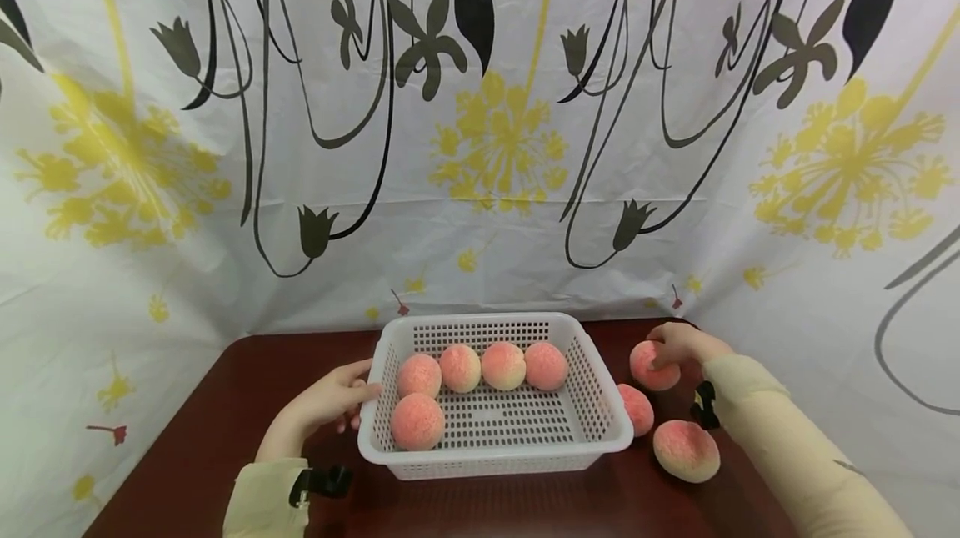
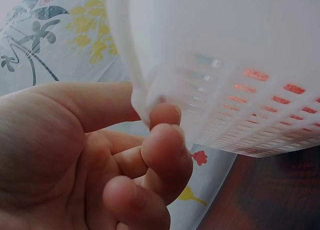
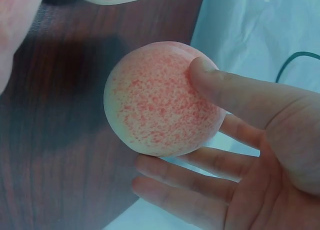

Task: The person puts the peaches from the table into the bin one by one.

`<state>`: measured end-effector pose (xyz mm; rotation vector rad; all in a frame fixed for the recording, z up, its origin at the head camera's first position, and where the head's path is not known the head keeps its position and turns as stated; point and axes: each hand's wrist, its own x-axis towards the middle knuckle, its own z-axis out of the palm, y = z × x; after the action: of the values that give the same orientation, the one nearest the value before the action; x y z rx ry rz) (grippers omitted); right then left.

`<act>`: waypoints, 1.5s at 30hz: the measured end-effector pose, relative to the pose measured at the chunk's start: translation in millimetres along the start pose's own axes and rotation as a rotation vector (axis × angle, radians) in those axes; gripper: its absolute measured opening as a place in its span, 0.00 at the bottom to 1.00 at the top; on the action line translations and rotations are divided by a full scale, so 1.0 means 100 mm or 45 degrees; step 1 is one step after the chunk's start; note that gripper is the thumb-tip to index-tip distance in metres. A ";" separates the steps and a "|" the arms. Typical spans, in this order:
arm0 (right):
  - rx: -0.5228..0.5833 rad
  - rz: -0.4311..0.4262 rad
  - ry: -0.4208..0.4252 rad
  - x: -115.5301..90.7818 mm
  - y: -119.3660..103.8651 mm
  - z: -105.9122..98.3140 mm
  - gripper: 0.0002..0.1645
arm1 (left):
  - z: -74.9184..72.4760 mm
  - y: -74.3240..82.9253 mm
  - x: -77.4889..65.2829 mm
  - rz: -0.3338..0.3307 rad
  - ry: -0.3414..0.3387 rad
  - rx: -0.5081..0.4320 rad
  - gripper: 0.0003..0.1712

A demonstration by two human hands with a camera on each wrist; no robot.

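A white perforated plastic basket (image 1: 487,459) stands on the table with several pink-and-cream peaches inside, lined along its back and left side. My left hand (image 1: 330,400) grips the basket's left rim; in the left wrist view its thumb and curled fingertips (image 2: 167,140) pinch the white edge. Right of the basket, my right hand (image 1: 690,344) holds a peach (image 3: 160,102) between thumb and fingers, at the table's far right. Two more peaches lie nearby: one (image 1: 639,411) against the basket's right side, partly hidden by it, and another (image 1: 687,451) closer to me.
The dark reddish-brown table (image 1: 300,363) extends left of and in front of the basket. A white sheet (image 1: 495,263) with printed flowers hangs behind the table and along both sides. Black straps (image 1: 705,404) sit on both wrists.
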<state>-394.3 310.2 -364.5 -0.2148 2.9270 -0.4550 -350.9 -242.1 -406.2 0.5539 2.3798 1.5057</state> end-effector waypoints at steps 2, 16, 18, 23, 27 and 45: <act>0.019 -0.006 -0.010 -0.02 -0.04 -0.04 0.34 | -0.01 0.00 0.00 -0.001 0.003 0.003 0.34; 0.238 0.108 -0.133 -0.11 -0.16 -0.19 0.41 | -0.01 -0.04 0.00 -0.018 0.000 -0.013 0.35; 0.228 0.092 -0.151 -0.11 -0.17 -0.22 0.42 | -0.01 -0.04 0.00 -0.021 0.002 -0.015 0.35; 0.189 0.072 -0.171 -0.11 -0.23 -0.29 0.42 | -0.01 -0.05 0.00 -0.019 -0.001 -0.020 0.35; 0.138 0.062 -0.155 -0.15 -0.33 -0.33 0.38 | -0.01 -0.05 0.00 -0.018 0.000 -0.017 0.35; 0.066 -0.045 -0.225 -0.18 -0.79 -0.48 0.35 | -0.01 -0.03 0.02 -0.002 -0.007 -0.017 0.34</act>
<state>-377.1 252.5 -291.8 -0.2844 2.7394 -0.4901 -354.1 -243.3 -408.7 0.5521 2.3639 1.5168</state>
